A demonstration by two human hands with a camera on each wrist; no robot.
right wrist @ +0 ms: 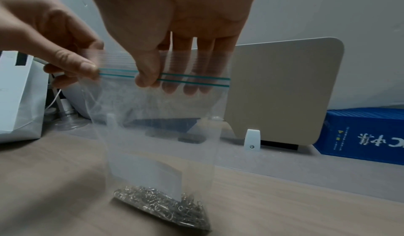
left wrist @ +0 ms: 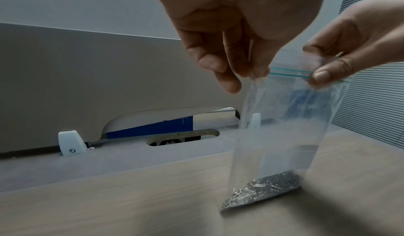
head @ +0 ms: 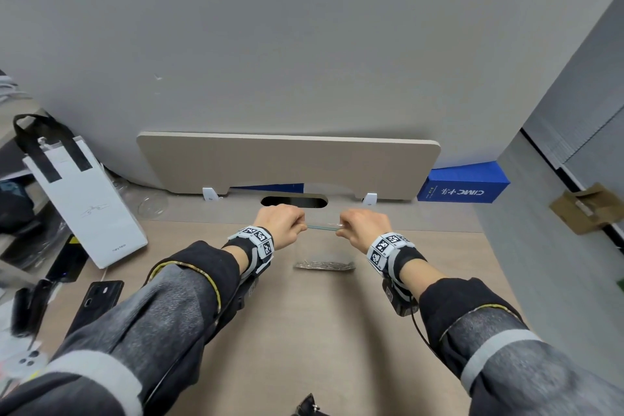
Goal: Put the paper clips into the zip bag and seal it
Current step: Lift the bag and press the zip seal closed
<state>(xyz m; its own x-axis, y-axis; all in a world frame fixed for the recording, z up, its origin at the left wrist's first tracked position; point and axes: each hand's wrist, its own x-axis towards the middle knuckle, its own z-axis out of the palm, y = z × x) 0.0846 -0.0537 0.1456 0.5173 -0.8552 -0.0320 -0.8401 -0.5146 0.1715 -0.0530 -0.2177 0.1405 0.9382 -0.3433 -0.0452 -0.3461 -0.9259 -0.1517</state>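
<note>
A clear zip bag [head: 324, 246] with a green zip strip [head: 322, 228] hangs upright, its bottom touching the wooden table [head: 320, 331]. A heap of silver paper clips [head: 325, 265] lies inside at the bottom. My left hand [head: 300, 226] pinches the bag's top left corner. My right hand [head: 342, 228] pinches the strip further right. In the right wrist view the right thumb [right wrist: 146, 79] presses on the zip strip [right wrist: 192, 80], with the fingers behind the bag [right wrist: 157, 118]. In the left wrist view both hands [left wrist: 258, 72] [left wrist: 321, 77] hold the top above the clips [left wrist: 262, 191].
A beige divider panel [head: 287, 162] stands behind the bag, with a cable slot [head: 293, 202] in front of it. A white paper bag [head: 84, 199] and a dark phone [head: 98, 304] lie at the left. A blue box [head: 462, 186] sits at the back right.
</note>
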